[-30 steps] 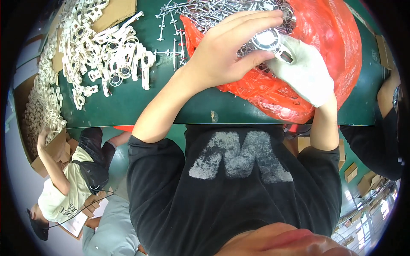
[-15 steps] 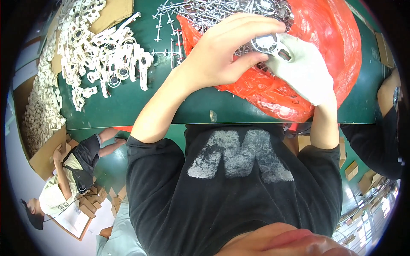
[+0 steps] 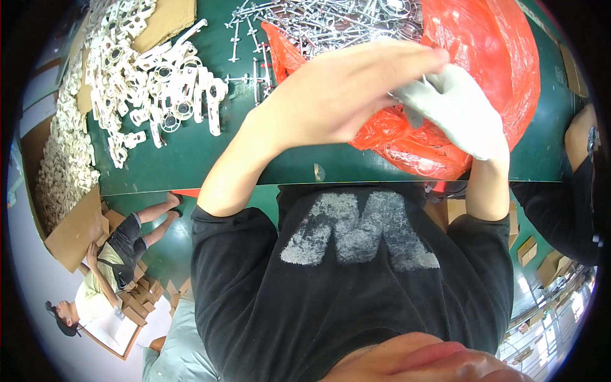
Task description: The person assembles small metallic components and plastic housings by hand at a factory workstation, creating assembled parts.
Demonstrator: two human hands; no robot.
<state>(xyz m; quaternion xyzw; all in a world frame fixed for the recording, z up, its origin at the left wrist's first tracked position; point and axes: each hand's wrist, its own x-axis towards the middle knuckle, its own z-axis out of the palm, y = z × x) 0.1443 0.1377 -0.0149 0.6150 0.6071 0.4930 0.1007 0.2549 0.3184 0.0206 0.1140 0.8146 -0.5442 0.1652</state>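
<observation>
My bare left hand (image 3: 347,95) reaches across with its fingers stretched out, slightly blurred, over the fingertips of my right hand. My right hand (image 3: 458,111), in a whitish glove, has its fingers curled in; whatever they hold is hidden behind the left hand. Both hands are above the near side of a red plastic bag (image 3: 480,44). Just beyond the left hand, many thin grey plastic pieces (image 3: 337,25) lie in a tangle on the opened bag.
On the green table (image 3: 254,162), a heap of white plastic parts with rings (image 3: 159,83) lies to the left, near a cardboard piece (image 3: 168,25). More white parts fill a carton (image 3: 63,226) beyond the table's left end. One person (image 3: 95,286) is at lower left; another person's arm (image 3: 579,140) is at right.
The white ring-shaped part seen between both hands earlier is now out of sight. My left hand has moved right, its fingers straightened over the glove. The person at lower left has shifted.
</observation>
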